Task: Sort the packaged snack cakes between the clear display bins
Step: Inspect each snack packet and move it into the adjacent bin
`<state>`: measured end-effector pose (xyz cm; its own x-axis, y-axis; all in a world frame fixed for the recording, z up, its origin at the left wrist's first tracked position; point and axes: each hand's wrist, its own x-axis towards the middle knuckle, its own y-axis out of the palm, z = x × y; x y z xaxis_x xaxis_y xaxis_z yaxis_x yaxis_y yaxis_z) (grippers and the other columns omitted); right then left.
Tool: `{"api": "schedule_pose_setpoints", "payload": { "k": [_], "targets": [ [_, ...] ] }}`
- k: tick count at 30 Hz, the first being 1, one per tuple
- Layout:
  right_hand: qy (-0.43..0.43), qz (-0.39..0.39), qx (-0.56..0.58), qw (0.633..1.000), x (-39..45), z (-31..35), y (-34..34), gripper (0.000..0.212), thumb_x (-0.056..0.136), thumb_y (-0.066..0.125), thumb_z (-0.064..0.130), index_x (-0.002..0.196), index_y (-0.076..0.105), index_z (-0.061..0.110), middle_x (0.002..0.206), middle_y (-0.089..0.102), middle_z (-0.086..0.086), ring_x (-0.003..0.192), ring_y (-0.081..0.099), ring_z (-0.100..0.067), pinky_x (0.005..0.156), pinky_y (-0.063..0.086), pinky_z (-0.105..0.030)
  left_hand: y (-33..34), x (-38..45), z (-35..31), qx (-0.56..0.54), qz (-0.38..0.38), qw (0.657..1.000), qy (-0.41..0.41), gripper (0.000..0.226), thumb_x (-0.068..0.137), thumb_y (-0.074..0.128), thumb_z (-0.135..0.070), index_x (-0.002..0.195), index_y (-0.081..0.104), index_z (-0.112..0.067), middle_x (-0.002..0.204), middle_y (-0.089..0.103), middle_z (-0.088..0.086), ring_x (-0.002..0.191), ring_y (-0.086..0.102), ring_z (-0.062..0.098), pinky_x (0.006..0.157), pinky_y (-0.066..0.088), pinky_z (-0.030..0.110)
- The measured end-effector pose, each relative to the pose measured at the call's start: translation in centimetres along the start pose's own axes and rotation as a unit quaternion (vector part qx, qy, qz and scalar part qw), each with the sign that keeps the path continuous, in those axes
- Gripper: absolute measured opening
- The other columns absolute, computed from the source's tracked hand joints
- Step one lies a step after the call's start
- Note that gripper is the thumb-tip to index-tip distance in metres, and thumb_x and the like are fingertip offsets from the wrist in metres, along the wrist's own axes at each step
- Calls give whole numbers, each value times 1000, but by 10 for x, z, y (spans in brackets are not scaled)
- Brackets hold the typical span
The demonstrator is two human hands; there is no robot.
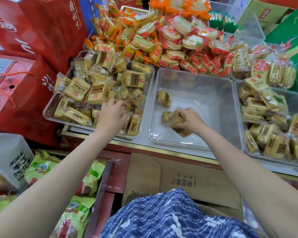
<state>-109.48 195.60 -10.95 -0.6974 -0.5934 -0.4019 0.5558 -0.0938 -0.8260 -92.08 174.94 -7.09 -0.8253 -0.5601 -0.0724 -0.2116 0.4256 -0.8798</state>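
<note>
Right hand [190, 121] grips a blurred clump of clear-wrapped yellow snack cakes [177, 123] low in the near-empty clear plastic middle bin [193, 74]; their long axis cannot be told. Left hand [113, 111], fingers curled, pinches crinkly packets in the full left bin [47, 110], oblong, lying at mixed angles.

white tub [9, 157] "手工", red box [118, 167] "下"
</note>
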Motion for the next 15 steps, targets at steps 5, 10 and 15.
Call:
{"api": "schedule_pose_setpoints", "payload": {
  "k": [5, 10, 15],
  "targets": [
    [-36, -73, 3, 997, 2, 27, 5, 30, 86, 59, 9, 116, 60, 12, 133, 42, -10, 123, 39, -30, 101, 35, -35, 11, -5, 15, 101, 50, 993, 22, 54, 94, 55, -24, 143, 37, -10, 145, 37, 13, 131, 34, 31, 106, 30, 38],
    [-183, -96, 77, 975, -2, 93, -1, 26, 89, 61, 10, 114, 61, 7, 124, 53, -9, 118, 48, -21, 93, 29, -18, 10, -6, 19, 118, 67, 990, 43, 54, 89, 58, -9, 140, 40, -10, 146, 34, 11, 130, 31, 33, 107, 25, 36],
    [-207, 77, 38, 975, -3, 131, 16, 50, 89, 64, 24, 134, 47, 13, 135, 55, -4, 125, 49, -19, 107, 30, -32, 4, -10, 28, 81, 0, 993, 91, 34, 83, 60, -2, 117, 59, -9, 138, 43, 11, 123, 32, 38, 101, 27, 40]
  ]
}}
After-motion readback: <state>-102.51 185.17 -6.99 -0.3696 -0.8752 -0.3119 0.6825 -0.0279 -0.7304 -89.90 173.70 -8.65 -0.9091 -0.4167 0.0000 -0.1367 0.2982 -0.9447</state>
